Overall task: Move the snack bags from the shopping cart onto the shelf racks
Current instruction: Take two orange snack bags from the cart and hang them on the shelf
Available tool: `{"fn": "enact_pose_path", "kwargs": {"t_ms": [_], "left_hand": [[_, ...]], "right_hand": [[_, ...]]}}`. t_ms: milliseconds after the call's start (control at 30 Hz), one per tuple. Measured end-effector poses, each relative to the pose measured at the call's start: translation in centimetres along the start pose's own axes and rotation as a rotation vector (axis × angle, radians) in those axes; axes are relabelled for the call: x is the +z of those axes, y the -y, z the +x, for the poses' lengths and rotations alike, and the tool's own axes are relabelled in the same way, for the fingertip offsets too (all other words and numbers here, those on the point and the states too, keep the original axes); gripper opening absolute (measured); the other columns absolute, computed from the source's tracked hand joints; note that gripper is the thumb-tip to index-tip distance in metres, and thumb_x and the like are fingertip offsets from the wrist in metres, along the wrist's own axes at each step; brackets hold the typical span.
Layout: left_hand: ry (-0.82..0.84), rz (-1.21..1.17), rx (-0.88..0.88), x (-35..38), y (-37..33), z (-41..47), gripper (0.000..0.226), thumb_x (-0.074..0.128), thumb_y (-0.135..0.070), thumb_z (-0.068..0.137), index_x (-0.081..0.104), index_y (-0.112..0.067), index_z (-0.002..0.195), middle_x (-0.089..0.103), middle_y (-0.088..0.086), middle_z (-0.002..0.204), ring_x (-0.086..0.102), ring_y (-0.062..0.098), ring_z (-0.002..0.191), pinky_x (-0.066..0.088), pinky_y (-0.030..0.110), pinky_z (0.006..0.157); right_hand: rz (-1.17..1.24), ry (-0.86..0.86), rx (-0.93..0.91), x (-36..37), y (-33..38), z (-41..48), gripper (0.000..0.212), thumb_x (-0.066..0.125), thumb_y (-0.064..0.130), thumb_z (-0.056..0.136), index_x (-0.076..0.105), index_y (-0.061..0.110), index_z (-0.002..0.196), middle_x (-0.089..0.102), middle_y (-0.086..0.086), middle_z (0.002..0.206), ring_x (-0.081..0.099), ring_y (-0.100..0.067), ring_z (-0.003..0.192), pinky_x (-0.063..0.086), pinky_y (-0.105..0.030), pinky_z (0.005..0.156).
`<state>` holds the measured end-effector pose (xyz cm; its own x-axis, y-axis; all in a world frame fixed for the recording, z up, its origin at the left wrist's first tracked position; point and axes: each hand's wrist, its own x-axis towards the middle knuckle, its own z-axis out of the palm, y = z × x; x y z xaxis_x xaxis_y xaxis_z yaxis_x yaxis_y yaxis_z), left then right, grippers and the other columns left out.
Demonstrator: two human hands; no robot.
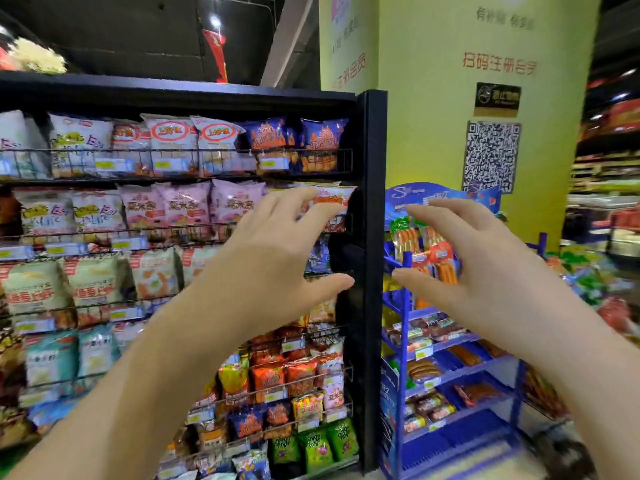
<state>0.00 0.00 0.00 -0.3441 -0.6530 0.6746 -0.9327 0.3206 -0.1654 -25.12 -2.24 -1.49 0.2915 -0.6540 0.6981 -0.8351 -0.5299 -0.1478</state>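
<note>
A black shelf rack (370,161) full of snack bags fills the left and middle. At the right end of its second row stands a white and orange snack bag (332,199). My left hand (273,258) is raised in front of that bag, fingers spread and lightly bent, fingertips close to it; whether they touch it I cannot tell. My right hand (474,268) hovers to the right of the rack's black post, fingers spread, holding nothing. The shopping cart is out of view.
Pink snack bags (204,206) stand left of the white and orange bag. A blue wire rack (401,306) with sausage packs stands right of the black post, before a yellow pillar (450,98) with a QR code. More store shelves lie at the far right.
</note>
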Motion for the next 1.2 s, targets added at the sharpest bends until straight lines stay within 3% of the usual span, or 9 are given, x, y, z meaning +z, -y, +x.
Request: {"fn": "enact_pose_path", "kwargs": {"t_ms": [200, 333, 500, 667, 867, 1200], "left_hand": [[0.128, -0.171, 0.128, 8.3, -6.4, 7.8, 0.088, 0.062, -0.070, 0.087, 0.033, -0.029, 0.159, 0.030, 0.000, 0.162, 0.022, 0.022, 0.152, 0.028, 0.048, 0.123], [0.156, -0.282, 0.239, 14.8, -9.7, 12.4, 0.091, 0.051, -0.078, 0.080, 0.038, -0.029, 0.156, 0.038, 0.004, 0.159, 0.031, 0.026, 0.148, 0.037, 0.054, 0.116], [0.195, -0.343, 0.341, 23.5, -12.2, 18.4, 0.097, 0.037, -0.086, 0.076, 0.034, -0.034, 0.157, 0.030, 0.005, 0.163, 0.028, 0.029, 0.150, 0.033, 0.054, 0.119], [0.244, -0.401, 0.346, 29.8, -12.1, 25.2, 0.090, 0.045, -0.081, 0.084, 0.016, -0.043, 0.161, 0.011, -0.006, 0.168, 0.009, 0.021, 0.155, 0.016, 0.045, 0.125], [0.272, -0.538, 0.485, 36.9, -15.1, 32.9, 0.086, 0.049, -0.074, 0.086, 0.026, -0.036, 0.160, 0.019, -0.001, 0.166, 0.016, 0.023, 0.153, 0.024, 0.047, 0.124], [0.323, -0.656, 0.663, 46.9, -28.4, 41.8, 0.084, 0.045, -0.080, 0.087, 0.030, -0.037, 0.157, 0.024, -0.002, 0.165, 0.019, 0.022, 0.153, 0.027, 0.048, 0.123]], "right_hand": [[-0.093, 0.046, 0.206, -0.3, -9.9, -3.3, 0.079, 0.064, 0.064, 0.083, 0.036, 0.042, 0.154, 0.037, 0.010, 0.153, 0.047, -0.015, 0.136, 0.045, -0.037, 0.108], [-0.174, 0.063, 0.369, 0.2, -15.2, -4.5, 0.080, 0.058, 0.068, 0.080, 0.039, 0.040, 0.152, 0.038, 0.006, 0.152, 0.051, -0.019, 0.132, 0.049, -0.042, 0.107], [-0.311, 0.101, 0.515, 2.6, -21.8, -3.8, 0.085, 0.046, 0.080, 0.075, 0.039, 0.041, 0.150, 0.043, 0.001, 0.150, 0.053, -0.023, 0.130, 0.048, -0.041, 0.106], [-0.366, 0.125, 0.647, 4.6, -28.0, -0.4, 0.075, 0.063, 0.064, 0.087, 0.034, 0.044, 0.153, 0.035, 0.009, 0.156, 0.047, -0.015, 0.135, 0.045, -0.039, 0.110], [-0.451, 0.117, 0.762, 5.8, -33.7, 1.9, 0.076, 0.064, 0.063, 0.088, 0.032, 0.044, 0.154, 0.035, 0.011, 0.154, 0.044, -0.014, 0.138, 0.044, -0.035, 0.111], [-0.499, 0.085, 0.936, 4.7, -47.0, -0.8, 0.074, 0.061, 0.064, 0.086, 0.037, 0.041, 0.152, 0.036, 0.014, 0.153, 0.045, -0.012, 0.137, 0.045, -0.038, 0.111]]}}
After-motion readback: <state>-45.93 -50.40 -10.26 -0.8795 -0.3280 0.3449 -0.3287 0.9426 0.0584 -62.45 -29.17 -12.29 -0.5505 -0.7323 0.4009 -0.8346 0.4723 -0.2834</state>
